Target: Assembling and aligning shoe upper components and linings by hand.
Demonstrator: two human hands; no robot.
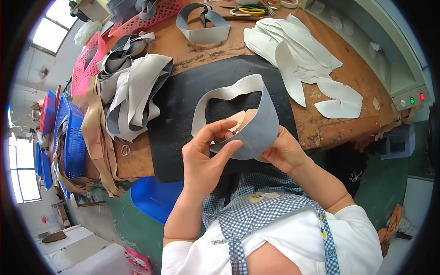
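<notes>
Between my hands is a looped shoe upper (262, 123), blue-grey outside and off-white inside, held over a black mat (172, 119). My left hand (206, 149) pinches its near edge between thumb and fingers. My right hand (286, 151) grips the lower right side, its fingertips partly hidden behind the upper. Inside the loop, by my left fingers, show some small beige pieces (247, 118); whether they are attached I cannot tell. Right of the mat lies a pile of white cut pieces (293, 50), with two more white pieces (339, 106) nearer me.
Another grey looped upper (201, 34) stands at the back. Heaped grey uppers (133, 96) and tan strips (98, 137) lie left on the brown table (321, 133). Pink baskets (89, 59), a blue basket (73, 137) and yellow-handled scissors (252, 11) border the work area. A machine with lit buttons (411, 100) stands right.
</notes>
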